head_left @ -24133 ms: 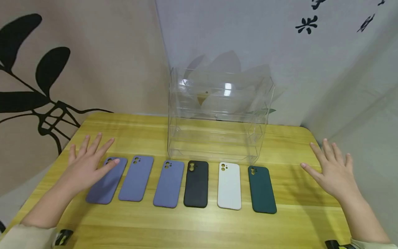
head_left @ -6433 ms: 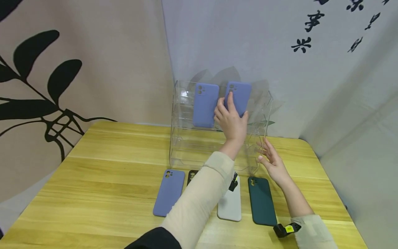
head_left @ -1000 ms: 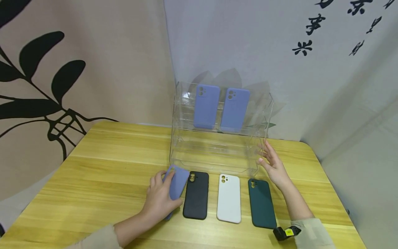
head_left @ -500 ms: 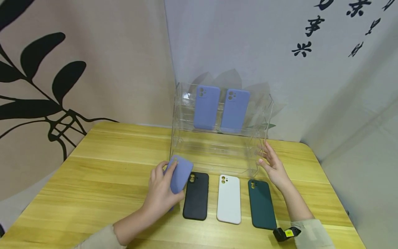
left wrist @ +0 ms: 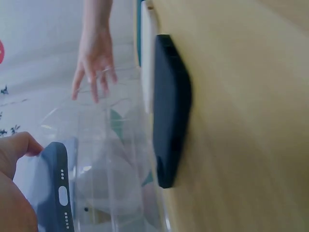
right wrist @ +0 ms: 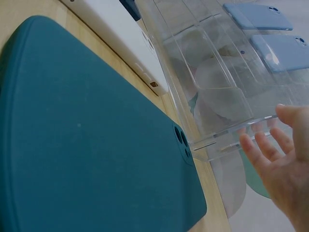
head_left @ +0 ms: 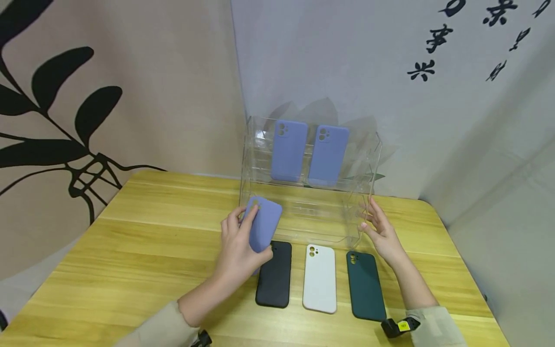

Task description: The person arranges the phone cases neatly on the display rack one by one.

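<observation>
Two pale sleeves come nearest, well in front of the clear rack, each with a black device at the wrist, over a wood-grained table. Next, lying flat and apart in a row before the rack's front edge, are a black case left of the rack's middle, a white case a little right of that middle, and a dark green case by the rack's right front corner; the white and green ones have their camera cut-outs toward the rack.

The left hand grips a lavender case, thumb at the lower end and fingers at the upper left. This case is tilted and lifted off the table before the rack's lower left part, covering some of the black one in the head view; whether it touches the rack I cannot tell.

At the rack's right side panel is the right hand, fingers loosely extended; whether the tips press the panel I cannot tell.

Farther back, two more lavender cases lean side by side on the rack's upper tier, slightly apart. Behind the rack hangs a pale backdrop, with leaf-printed cloth to the rack's left
</observation>
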`<state>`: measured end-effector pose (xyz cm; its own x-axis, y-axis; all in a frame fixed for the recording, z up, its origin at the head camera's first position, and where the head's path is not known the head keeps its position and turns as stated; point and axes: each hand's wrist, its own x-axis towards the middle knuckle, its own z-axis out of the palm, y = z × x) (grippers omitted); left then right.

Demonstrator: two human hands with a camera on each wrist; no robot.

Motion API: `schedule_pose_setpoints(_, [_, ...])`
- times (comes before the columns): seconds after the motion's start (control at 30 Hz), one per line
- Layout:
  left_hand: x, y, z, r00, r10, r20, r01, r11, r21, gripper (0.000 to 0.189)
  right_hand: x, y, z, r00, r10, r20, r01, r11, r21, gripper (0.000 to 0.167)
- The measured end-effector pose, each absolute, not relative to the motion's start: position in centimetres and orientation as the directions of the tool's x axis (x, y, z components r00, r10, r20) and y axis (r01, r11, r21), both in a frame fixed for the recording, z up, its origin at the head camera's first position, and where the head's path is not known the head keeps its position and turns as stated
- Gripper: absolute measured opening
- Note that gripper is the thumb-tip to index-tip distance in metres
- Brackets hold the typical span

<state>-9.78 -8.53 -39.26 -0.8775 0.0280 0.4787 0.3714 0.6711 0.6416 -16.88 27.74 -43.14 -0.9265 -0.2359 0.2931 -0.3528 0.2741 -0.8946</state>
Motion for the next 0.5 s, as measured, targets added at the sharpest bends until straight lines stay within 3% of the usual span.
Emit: schedule_pose_setpoints(0.5, [-12.9, -5.5, -37.2, -0.743, -0.060, 0.667, 0.527, 0.562, 0.637, 0.092, -16.7, 27.9, -43.3, -0.937, -0.226, 0.265, -0.323, 0.282, -0.903, 0.072])
